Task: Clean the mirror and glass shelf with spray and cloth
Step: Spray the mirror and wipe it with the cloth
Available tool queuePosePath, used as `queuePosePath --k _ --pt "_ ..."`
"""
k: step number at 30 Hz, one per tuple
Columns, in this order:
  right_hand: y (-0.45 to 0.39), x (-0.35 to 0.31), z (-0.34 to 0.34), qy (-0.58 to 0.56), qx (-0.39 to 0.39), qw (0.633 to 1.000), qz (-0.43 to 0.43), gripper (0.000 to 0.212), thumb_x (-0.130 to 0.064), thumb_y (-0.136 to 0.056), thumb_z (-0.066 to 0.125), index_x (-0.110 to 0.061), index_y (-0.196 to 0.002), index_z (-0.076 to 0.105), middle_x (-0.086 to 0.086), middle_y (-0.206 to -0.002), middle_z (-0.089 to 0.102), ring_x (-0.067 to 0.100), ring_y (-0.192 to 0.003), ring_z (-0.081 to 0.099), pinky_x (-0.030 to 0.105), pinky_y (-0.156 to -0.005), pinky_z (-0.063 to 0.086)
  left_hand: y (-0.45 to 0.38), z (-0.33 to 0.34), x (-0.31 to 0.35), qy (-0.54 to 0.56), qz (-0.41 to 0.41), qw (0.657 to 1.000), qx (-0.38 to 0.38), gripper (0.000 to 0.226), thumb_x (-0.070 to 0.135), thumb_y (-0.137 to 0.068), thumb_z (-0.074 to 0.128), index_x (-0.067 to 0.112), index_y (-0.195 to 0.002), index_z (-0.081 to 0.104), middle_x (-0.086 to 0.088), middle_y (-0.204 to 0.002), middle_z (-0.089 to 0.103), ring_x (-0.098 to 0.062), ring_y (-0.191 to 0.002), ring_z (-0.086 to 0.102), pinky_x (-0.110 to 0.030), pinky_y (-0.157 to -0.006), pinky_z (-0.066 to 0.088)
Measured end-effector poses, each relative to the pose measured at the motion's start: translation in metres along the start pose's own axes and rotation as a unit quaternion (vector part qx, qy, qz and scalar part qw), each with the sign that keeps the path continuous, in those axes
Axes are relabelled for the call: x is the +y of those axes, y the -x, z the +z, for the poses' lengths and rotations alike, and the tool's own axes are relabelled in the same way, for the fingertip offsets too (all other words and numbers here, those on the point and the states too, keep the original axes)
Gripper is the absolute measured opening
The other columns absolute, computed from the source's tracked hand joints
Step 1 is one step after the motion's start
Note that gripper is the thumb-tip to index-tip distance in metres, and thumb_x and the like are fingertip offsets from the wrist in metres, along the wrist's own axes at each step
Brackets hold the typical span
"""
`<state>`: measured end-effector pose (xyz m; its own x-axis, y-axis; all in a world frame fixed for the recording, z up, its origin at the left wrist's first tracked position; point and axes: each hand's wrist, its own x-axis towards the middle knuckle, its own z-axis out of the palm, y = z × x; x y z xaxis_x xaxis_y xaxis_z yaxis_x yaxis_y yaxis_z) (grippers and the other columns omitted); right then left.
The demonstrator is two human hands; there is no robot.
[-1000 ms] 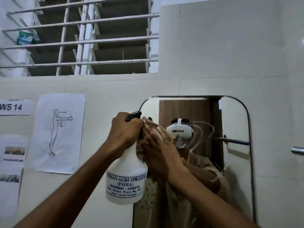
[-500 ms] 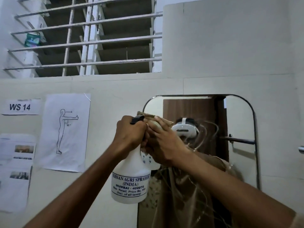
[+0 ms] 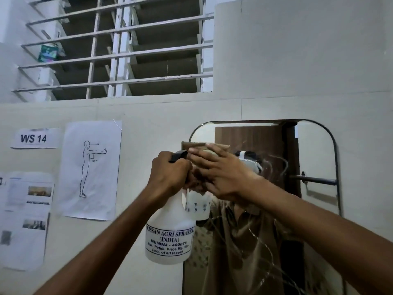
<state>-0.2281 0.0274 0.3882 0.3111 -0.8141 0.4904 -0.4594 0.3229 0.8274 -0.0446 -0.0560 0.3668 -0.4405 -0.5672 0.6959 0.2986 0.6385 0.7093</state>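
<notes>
A rounded-corner mirror (image 3: 314, 158) hangs on the pale wall at centre right, with wet streaks on its glass. My left hand (image 3: 170, 173) grips the neck of a white spray bottle (image 3: 170, 235) with a black trigger, held just left of the mirror's edge. My right hand (image 3: 221, 173) presses a brownish cloth (image 3: 193, 144) flat against the upper left of the mirror. The mirror shows the person's reflection. The glass shelf is not in view.
Papers are taped to the wall at left: a "WS 14" label (image 3: 34, 138), a figure diagram (image 3: 91, 169) and printed sheets (image 3: 27, 218). A barred louvre window (image 3: 119, 52) sits above. A metal rail shows in the mirror (image 3: 314, 180).
My right hand with the cloth has slid upward on the mirror's upper left. The view has shifted slightly, and the bottle stays held beside the mirror.
</notes>
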Motion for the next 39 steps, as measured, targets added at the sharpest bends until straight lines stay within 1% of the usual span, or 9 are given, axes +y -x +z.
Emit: queuePosePath --k 6,13,16,20,25,27,34,36,39 --pt "0.015 0.043 -0.023 -0.102 0.049 0.937 0.329 0.064 -0.059 -0.101 0.007 -0.033 -0.158 -0.008 0.001 -0.166 -0.018 0.016 -0.153 -0.019 0.052 -0.124 -0.006 0.004 -0.002 0.0 -0.001 -0.008 1.0 -0.01 0.032 -0.004 -0.086 0.054 0.001 -0.057 0.069 -0.009 -0.05 0.067 -0.022 -0.048 0.063 -0.027 -0.047 0.05" --pt "0.048 -0.031 0.018 -0.012 0.011 1.0 -0.008 0.062 -0.052 -0.1 0.035 -0.028 -0.157 0.027 0.003 -0.166 0.019 0.022 -0.154 0.016 0.05 -0.123 0.017 0.004 0.003 -0.002 -0.007 -0.01 1.0 -0.011 0.022 0.005 -0.081 0.057 -0.007 -0.067 0.071 -0.024 -0.063 0.07 -0.029 -0.053 0.064 -0.036 -0.055 0.053" --pt "0.062 0.007 0.006 -0.003 0.042 0.987 0.153 0.068 -0.043 -0.1 0.043 -0.028 -0.158 0.012 0.002 -0.168 0.01 0.022 -0.155 0.007 0.05 -0.124 0.007 0.01 0.002 -0.004 -0.002 -0.008 0.999 -0.033 0.022 -0.003 -0.085 0.054 -0.016 -0.072 0.066 -0.019 -0.058 0.065 -0.026 -0.051 0.06 -0.03 -0.048 0.049" --pt "0.065 0.011 -0.015 -0.072 0.095 0.915 0.386 0.07 -0.042 -0.101 0.032 -0.024 -0.16 -0.001 0.004 -0.168 -0.008 0.02 -0.155 -0.011 0.053 -0.124 0.003 0.015 0.004 -0.013 -0.011 -0.009 0.999 -0.04 0.029 -0.002 -0.086 0.054 -0.001 -0.06 0.067 -0.011 -0.053 0.064 -0.022 -0.052 0.06 -0.029 -0.049 0.05" --pt "0.084 -0.068 0.026 -0.021 0.004 0.997 0.073 0.065 -0.041 -0.092 0.038 -0.016 -0.153 0.037 0.011 -0.166 0.017 0.028 -0.155 0.009 0.055 -0.122 0.014 0.018 0.016 -0.021 -0.014 -0.018 0.999 -0.039 0.03 0.009 -0.085 0.058 0.006 -0.057 0.068 -0.015 -0.057 0.068 -0.025 -0.055 0.063 -0.035 -0.057 0.051" --pt "0.096 -0.059 0.028 -0.007 -0.006 0.999 0.053 0.064 -0.043 -0.094 0.04 -0.021 -0.154 0.036 0.005 -0.166 0.018 0.023 -0.155 0.01 0.051 -0.123 0.013 0.021 0.02 -0.019 -0.011 -0.018 0.999 -0.048 0.029 0.005 -0.088 0.057 0.004 -0.062 0.069 -0.014 -0.059 0.068 -0.025 -0.055 0.063 -0.035 -0.056 0.051" --pt "0.117 -0.009 -0.007 -0.082 0.102 0.875 0.466 0.067 -0.041 -0.101 0.033 -0.026 -0.16 0.004 0.005 -0.169 -0.005 0.023 -0.155 -0.006 0.055 -0.123 0.006 0.027 0.035 -0.013 -0.013 -0.002 0.996 -0.092 0.03 0.002 -0.092 0.053 0.006 -0.067 0.068 -0.012 -0.059 0.066 -0.022 -0.057 0.062 -0.032 -0.053 0.051" --pt "0.118 -0.044 0.003 -0.099 0.088 0.906 0.402 0.074 -0.038 -0.099 0.041 -0.027 -0.16 0.0 0.007 -0.168 -0.008 0.023 -0.155 -0.007 0.056 -0.123 0.006 0.027 0.041 -0.012 -0.015 0.0 0.995 -0.097 0.028 0.003 -0.09 0.053 0.003 -0.066 0.068 -0.016 -0.06 0.067 -0.025 -0.058 0.063 -0.033 -0.053 0.051" --pt "0.144 -0.084 0.02 -0.069 0.015 0.986 0.154 0.08 -0.039 -0.093 0.054 -0.023 -0.16 0.013 0.004 -0.168 0.007 0.021 -0.155 0.004 0.052 -0.124 0.014 0.027 0.051 -0.012 -0.007 0.003 0.995 -0.097 0.026 0.007 -0.086 0.055 -0.002 -0.064 0.066 -0.024 -0.063 0.067 -0.028 -0.057 0.061 -0.039 -0.052 0.05"
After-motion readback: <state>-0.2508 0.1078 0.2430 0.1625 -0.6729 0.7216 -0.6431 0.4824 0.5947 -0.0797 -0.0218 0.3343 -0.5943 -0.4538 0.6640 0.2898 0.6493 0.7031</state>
